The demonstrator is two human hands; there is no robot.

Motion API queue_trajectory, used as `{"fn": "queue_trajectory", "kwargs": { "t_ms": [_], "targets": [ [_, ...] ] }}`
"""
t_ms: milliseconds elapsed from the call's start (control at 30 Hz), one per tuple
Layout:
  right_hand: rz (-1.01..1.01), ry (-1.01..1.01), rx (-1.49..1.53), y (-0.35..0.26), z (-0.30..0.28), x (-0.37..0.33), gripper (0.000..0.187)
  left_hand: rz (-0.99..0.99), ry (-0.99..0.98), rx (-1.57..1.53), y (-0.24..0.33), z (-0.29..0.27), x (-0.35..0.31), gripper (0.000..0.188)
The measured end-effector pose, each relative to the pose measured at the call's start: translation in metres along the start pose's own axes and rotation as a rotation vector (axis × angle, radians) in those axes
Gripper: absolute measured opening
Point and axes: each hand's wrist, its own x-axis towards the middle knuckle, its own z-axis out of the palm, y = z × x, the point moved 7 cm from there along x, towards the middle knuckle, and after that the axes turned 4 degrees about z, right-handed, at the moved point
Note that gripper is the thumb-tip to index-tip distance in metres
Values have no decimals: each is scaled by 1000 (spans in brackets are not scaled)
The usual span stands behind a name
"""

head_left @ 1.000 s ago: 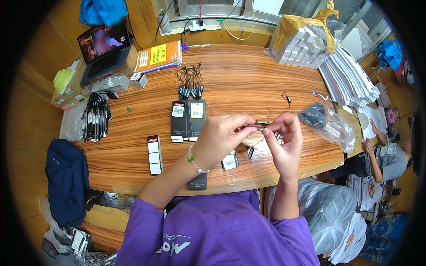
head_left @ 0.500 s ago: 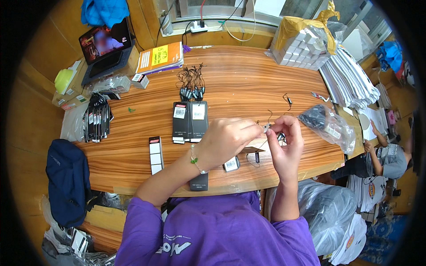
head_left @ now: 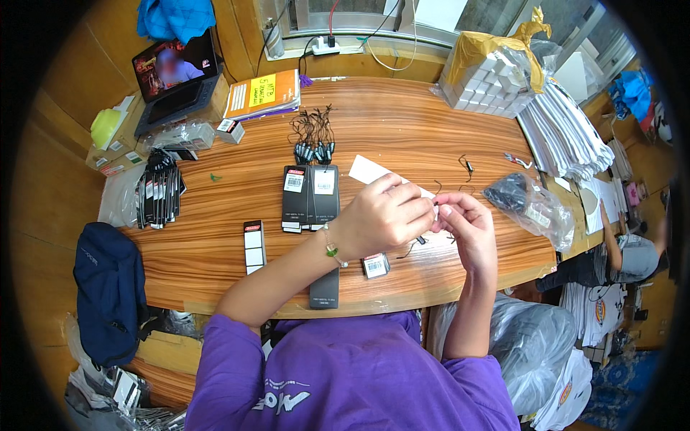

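Note:
My left hand (head_left: 388,218) and my right hand (head_left: 467,231) meet over the table, fingertips pinched together. Between them is a white hang tag (head_left: 367,169), its long blank end sticking out beyond my left knuckles. A thin black string shows at the fingertips of my right hand; whether it passes through the tag is hidden. Below my left hand lie a small stack of barcoded tags (head_left: 375,266) and a long black tag (head_left: 325,289). Farther off, black hang tags (head_left: 293,200) lie in a row, their black strings (head_left: 310,133) fanned out beyond them.
Near my left forearm lies a tag with white panels (head_left: 254,248). A plastic bag of black strings (head_left: 535,210) sits to the right, with a loose string (head_left: 468,167) nearby. A paper stack (head_left: 568,133), a wrapped load of white boxes (head_left: 492,79) and a tablet (head_left: 175,72) stand farther back.
The tag in my hands has turned, so its white face now shows beyond my left hand. My left hand has shifted slightly right and its knuckles have risen; my right hand stays close by.

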Motion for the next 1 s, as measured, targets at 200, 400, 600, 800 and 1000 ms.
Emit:
{"fn": "queue_trajectory", "kwargs": {
  "t_ms": [200, 400, 600, 800, 1000],
  "targets": [
    [-128, 198, -191, -2, -9, 1, 8, 8, -18, -38, -1, 13, -12, 16],
    [-422, 198, 104, -30, -9, -3, 9, -268, 65, -359, -29, 14, -35, 16],
    [-429, 31, 398, -37, 9, -1, 11, -397, 12, -527, -33, 17, -33, 16],
    [-384, -32, 535, -39, 20, 1, 11, -654, 98, -872, -33, 17, -34, 36],
    [-414, -61, 603, -44, 19, -2, 12, -794, 127, -1006, -29, 30, -36, 46]
  ]
}}
